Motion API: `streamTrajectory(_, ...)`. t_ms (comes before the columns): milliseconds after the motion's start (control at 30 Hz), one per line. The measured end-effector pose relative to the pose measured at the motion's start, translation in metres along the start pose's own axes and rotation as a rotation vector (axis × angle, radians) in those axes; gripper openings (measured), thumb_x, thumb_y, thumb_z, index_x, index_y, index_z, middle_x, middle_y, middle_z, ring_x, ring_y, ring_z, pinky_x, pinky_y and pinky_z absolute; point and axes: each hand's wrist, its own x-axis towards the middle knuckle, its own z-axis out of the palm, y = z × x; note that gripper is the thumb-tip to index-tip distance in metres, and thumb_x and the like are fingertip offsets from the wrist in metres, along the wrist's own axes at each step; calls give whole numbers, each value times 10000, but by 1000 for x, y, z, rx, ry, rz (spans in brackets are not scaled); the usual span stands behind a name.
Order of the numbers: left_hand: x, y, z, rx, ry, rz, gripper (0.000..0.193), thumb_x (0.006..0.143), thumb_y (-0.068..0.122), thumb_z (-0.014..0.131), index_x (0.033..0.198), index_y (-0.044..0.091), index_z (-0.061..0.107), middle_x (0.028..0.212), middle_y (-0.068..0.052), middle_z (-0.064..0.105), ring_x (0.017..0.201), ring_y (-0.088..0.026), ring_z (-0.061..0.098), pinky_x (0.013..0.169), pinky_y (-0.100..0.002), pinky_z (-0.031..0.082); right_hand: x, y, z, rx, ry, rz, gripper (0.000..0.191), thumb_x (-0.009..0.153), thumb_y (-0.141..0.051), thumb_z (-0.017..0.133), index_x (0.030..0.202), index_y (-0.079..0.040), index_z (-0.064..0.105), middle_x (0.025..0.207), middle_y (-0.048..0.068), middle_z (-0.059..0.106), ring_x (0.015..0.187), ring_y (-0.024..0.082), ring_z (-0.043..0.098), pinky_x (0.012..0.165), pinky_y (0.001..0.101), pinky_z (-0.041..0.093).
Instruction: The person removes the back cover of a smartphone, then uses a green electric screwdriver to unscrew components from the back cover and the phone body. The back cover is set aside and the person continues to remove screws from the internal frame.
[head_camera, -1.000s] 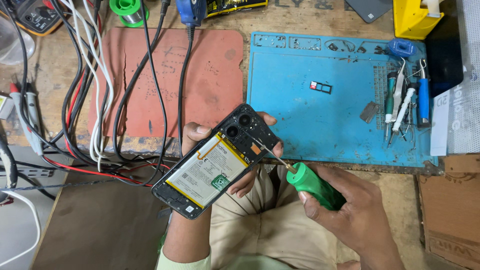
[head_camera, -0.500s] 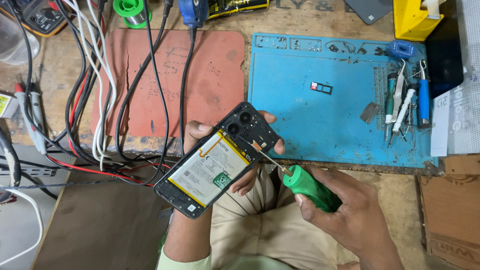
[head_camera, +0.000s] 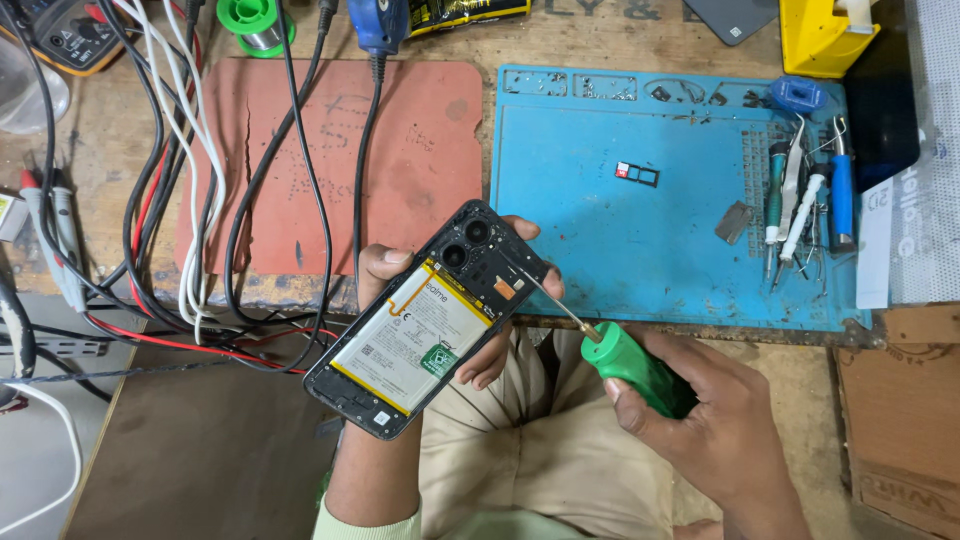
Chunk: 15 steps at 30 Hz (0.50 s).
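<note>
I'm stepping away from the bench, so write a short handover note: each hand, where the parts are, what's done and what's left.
Left hand: holds the opened phone over the lap, back cover off, battery exposed.
Right hand: grips the green-handled screwdriver, tip on the upper board area near the cameras.
Parts: SIM tray and spare tools lie on the blue mat.
Done: back cover off.
Left: upper cover plate and battery are not yet out.

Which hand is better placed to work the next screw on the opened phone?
Right. The right hand grips the green-handled screwdriver, its tip already at the phone near the camera end. The left hand is cradling the phone from beneath.
</note>
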Motion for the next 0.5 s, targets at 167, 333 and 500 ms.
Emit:
streamTrajectory(167,2,-1,4,-17,-10,20,980,857,468,613,1616,-19,231,1513,-445,334,618,-373,648,543,-462,530,-4,6,-2,-57,52,29,528,725,-321,845,1168,-53,745,923,112,783,760,184,756,676,313,572)
streamTrajectory(333,3,-2,6,-3,-24,22,978,874,469,622,1624,-27,237,1468,-465,320,571,-360,647,544,-449,534,-9,9,-5,-70,63,-18,504,723,-314,842,1143,-52,748,890,100,766,738,184,721,648,318,561)
streamTrajectory(500,1,-2,5,21,-4,38,984,879,471,609,1632,-30,219,1495,-462,330,591,-371,635,548,-460,532,-7,6,0,-51,37,-15,479,732,-321,840,1122,-59,744,828,83,756,719,185,689,613,321,553)
